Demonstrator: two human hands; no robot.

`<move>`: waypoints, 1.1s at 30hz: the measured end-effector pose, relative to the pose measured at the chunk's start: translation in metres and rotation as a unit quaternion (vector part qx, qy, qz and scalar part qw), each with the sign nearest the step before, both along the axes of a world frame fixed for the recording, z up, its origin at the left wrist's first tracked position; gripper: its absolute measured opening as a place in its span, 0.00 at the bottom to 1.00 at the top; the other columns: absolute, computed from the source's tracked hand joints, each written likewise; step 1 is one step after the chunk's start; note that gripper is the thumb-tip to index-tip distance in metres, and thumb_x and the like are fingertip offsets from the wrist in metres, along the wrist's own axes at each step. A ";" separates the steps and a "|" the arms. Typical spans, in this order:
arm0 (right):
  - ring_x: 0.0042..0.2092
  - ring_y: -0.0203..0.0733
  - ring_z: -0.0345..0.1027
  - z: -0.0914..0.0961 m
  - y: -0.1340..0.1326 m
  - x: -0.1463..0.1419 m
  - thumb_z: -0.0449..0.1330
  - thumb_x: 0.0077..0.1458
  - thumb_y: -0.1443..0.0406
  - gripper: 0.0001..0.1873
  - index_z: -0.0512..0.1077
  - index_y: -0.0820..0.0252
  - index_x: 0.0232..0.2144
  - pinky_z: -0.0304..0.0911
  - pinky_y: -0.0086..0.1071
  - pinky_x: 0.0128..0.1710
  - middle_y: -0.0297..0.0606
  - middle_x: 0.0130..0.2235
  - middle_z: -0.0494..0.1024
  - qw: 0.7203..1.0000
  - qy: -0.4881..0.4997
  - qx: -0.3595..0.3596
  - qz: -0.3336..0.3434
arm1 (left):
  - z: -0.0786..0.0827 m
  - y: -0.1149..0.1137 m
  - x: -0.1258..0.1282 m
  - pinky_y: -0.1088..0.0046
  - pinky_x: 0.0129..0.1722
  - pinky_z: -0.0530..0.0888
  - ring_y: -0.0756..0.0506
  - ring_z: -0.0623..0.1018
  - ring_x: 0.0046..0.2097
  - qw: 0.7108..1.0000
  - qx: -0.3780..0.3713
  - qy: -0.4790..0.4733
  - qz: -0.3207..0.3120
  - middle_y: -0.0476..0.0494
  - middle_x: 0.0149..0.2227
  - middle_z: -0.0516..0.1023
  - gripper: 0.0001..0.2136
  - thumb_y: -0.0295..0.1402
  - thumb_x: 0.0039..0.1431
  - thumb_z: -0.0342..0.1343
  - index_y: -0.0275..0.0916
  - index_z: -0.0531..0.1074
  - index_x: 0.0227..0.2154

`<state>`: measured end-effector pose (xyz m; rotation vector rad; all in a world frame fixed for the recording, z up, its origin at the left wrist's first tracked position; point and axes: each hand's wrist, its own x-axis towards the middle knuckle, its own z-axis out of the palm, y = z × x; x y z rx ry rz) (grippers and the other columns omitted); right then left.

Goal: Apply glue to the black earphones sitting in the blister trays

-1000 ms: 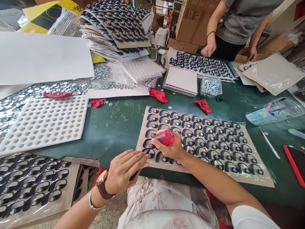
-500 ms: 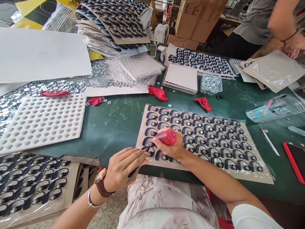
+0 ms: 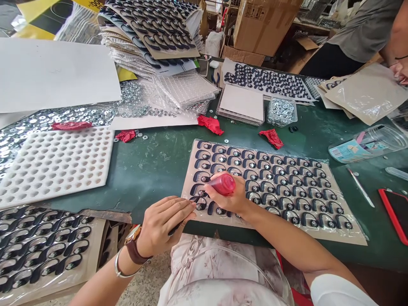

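My right hand [image 3: 234, 197] grips a red squeeze bottle [image 3: 223, 184], tilted with its narrow dark tip pointing down and left. That tip is over the left edge of a tan card [image 3: 318, 233], by the lower black curved pieces [image 3: 201, 205] with shiny round centres, which fill the card in rows under clear film. My left hand [image 3: 167, 219] lies by the card's lower left corner, fingers pressed together. A thin dark thing [image 3: 174, 230] shows under its palm; most of it is hidden, and I cannot make out what it is.
A white dimpled tray [image 3: 60, 163] and scattered metal washers [image 3: 98, 111] lie left. Behind are red scraps [image 3: 210, 124], a tub of washers [image 3: 282, 111] and stacked cards [image 3: 168, 42]. A clear jar [image 3: 372, 143], tweezers [image 3: 361, 188] and a red-edged phone [image 3: 393, 216] lie right. Another person [image 3: 366, 36] stands beyond.
My left hand has shifted very slightly left. My right hand and the bottle stay almost in place. The other person's arm at the upper right has moved to the right.
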<state>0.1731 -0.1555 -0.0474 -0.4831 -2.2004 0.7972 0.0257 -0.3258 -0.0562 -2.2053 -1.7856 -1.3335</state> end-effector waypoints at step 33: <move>0.27 0.38 0.74 -0.005 -0.003 -0.003 0.66 0.49 0.58 0.08 0.72 0.53 0.29 0.72 0.31 0.28 0.33 0.28 0.79 0.999 -0.005 -0.031 0.043 | 0.012 0.016 -0.026 0.74 0.36 0.77 0.48 0.80 0.35 0.981 -0.094 -0.167 0.012 0.44 0.35 0.82 0.06 0.26 0.63 0.54 0.38 0.76 0.36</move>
